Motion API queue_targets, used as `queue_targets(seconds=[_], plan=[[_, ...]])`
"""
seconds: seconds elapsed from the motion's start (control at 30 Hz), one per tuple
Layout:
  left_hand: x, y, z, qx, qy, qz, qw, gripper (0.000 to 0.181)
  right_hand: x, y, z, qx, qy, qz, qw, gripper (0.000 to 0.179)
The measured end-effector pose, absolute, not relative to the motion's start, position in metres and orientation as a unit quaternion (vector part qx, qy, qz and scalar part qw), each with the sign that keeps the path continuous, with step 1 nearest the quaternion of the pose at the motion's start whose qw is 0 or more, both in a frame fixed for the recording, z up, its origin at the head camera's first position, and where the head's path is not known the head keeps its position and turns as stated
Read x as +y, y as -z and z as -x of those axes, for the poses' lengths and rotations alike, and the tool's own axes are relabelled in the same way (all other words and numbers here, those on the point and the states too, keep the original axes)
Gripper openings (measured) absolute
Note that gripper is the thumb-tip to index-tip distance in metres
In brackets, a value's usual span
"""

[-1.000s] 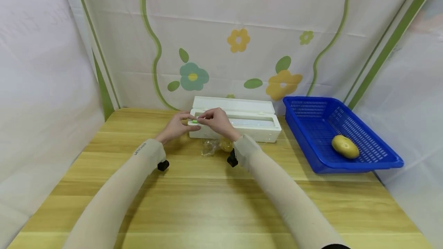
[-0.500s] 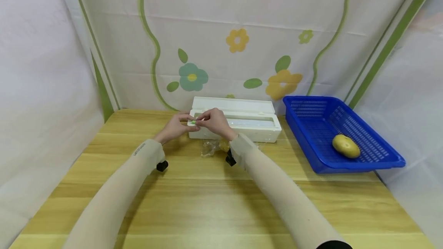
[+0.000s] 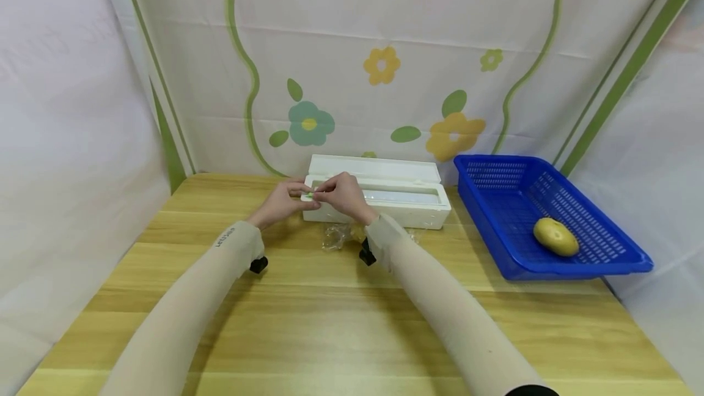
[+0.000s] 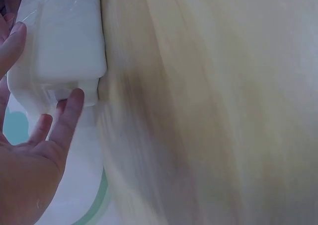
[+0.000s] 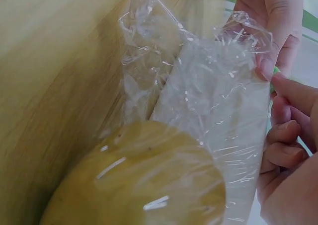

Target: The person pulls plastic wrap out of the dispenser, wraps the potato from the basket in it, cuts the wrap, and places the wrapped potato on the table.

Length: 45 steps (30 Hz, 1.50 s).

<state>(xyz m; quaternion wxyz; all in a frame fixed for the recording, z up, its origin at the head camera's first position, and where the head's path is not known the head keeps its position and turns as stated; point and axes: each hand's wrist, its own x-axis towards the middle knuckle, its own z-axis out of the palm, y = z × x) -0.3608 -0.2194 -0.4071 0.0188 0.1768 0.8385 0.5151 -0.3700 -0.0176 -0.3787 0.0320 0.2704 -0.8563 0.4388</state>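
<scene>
A long white cling film dispenser (image 3: 407, 215) lies at the back of the table with its lid (image 3: 379, 168) raised. My left hand (image 3: 279, 203) holds its left end, thumb at the front; in the left wrist view the fingers (image 4: 69, 118) touch the end face. With thumb and forefinger, my right hand (image 3: 345, 196) pinches a small green slide cutter (image 3: 310, 195) at that same end, close to the left thumb. Clear cling film (image 5: 149, 51) hangs over the dispenser's front and covers a potato (image 5: 144, 180) on the table below my right wrist, mostly hidden in the head view.
A blue plastic basket (image 3: 484, 231) stands at the right, with one bare potato (image 3: 556, 236) in it. A flower-printed curtain (image 3: 330, 66) hangs right behind the dispenser. Wooden tabletop (image 3: 324, 329) stretches in front, between and beneath the forearms.
Both hands keep their places at the dispenser's left end. The right wrist has dropped slightly toward the film-covered potato, hiding more of it. The head view has shifted a little.
</scene>
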Motion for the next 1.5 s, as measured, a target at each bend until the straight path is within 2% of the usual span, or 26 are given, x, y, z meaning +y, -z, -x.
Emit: queue_targets(seconds=[0.6, 0.83, 1.5], plan=[[-0.221, 0.403, 0.359, 0.857, -0.486, -0.173, 0.006, 0.036, -0.02, 0.378, 0.372, -0.867, -0.396, -0.3, 0.034, 0.009], [-0.222, 0.403, 0.361, 0.864, -0.472, -0.174, 0.02, 0.042, -0.02, 0.378, 0.368, -0.866, -0.409, -0.287, 0.023, 0.01], [-0.215, 0.391, 0.362, 0.881, -0.434, -0.182, 0.048, 0.042, -0.003, 0.368, 0.374, -0.904, -0.294, -0.311, -0.005, 0.011]])
